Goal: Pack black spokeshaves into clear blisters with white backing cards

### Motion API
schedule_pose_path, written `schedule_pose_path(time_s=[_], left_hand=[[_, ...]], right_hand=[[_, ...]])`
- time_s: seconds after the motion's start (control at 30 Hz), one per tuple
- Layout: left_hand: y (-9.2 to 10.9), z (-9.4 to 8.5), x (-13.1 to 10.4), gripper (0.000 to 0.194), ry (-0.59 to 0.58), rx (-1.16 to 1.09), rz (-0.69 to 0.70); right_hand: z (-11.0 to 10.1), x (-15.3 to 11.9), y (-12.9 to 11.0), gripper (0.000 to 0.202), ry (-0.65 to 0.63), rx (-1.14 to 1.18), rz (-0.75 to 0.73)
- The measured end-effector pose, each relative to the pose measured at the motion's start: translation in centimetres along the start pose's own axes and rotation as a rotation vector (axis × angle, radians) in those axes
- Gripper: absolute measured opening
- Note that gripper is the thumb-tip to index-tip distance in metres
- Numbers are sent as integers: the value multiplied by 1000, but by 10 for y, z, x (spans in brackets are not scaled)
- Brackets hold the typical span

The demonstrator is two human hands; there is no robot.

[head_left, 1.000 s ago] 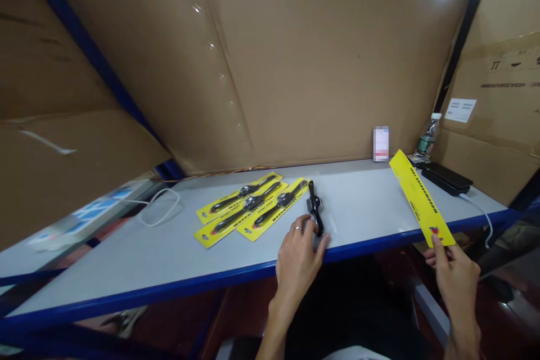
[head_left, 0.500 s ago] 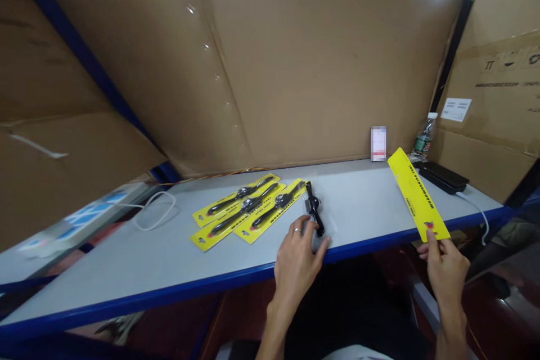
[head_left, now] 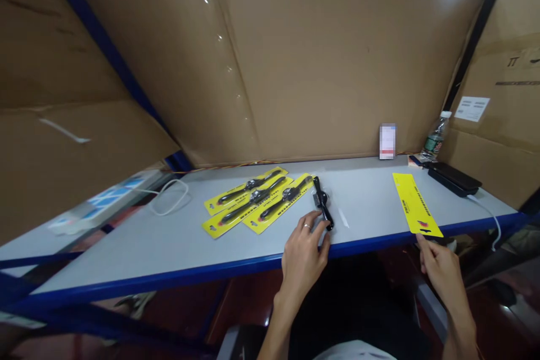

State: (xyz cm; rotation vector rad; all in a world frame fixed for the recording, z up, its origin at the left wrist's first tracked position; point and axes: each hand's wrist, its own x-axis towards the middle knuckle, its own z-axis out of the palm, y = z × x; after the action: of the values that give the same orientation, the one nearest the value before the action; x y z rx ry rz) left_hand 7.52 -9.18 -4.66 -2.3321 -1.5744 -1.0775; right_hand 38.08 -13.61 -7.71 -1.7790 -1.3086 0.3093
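Observation:
A black spokeshave (head_left: 323, 202) in a clear plastic blister lies on the table, without a card visible behind it. My left hand (head_left: 306, 247) rests at its near end, fingertips touching the handle or plastic, thumb apart from the fingers. On the right, a yellow printed card (head_left: 413, 202) lies flat, its near end at the table's front edge. My right hand (head_left: 441, 270) is just below, index finger stretched to the card's near edge; the other fingers are partly hidden. Left of the loose spokeshave, several packaged spokeshaves (head_left: 255, 197) on yellow cards lie overlapping.
A phone (head_left: 387, 142) leans against the cardboard wall (head_left: 312, 67) behind the table (head_left: 169, 242). A water bottle (head_left: 434, 138) and a black case (head_left: 455, 179) with a white cable stand at right. A white cable (head_left: 185, 194) loops near the power strip (head_left: 105, 208) at left.
My right hand has lowered the yellow card onto the table and loosened its grip, moving to the near edge. My left hand stays by the loose spokeshave. The view has shifted slightly.

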Motion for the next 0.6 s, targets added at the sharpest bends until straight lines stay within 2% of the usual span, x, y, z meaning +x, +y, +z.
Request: schedule_pose_path(time_s=[0.13,0.2,0.3,0.4,0.47,0.53,0.6], left_hand=[[0,-2,-1,12,-30,-55,25],[0,-4,-1,9,-47,-79,44],[-1,-7,-3,16,-46,-143,75],[-1,-10,-5,16,-48,-233,54],[-2,-10,-6,15,-53,-269,27],[-2,-9,-6,16,-46,-274,16],[-2,-7,-4,17,-8,-235,-13]], right_hand=[[9,-16,-31,66,-12,108,-56],[21,-26,-49,60,-69,205,-95],[41,-36,-76,51,-140,261,-192],[59,-33,-99,39,-68,169,-308],[67,-24,-113,34,-13,45,-333],[74,-12,-125,34,-43,-99,-322],[79,-3,-136,30,-144,-214,-293]])
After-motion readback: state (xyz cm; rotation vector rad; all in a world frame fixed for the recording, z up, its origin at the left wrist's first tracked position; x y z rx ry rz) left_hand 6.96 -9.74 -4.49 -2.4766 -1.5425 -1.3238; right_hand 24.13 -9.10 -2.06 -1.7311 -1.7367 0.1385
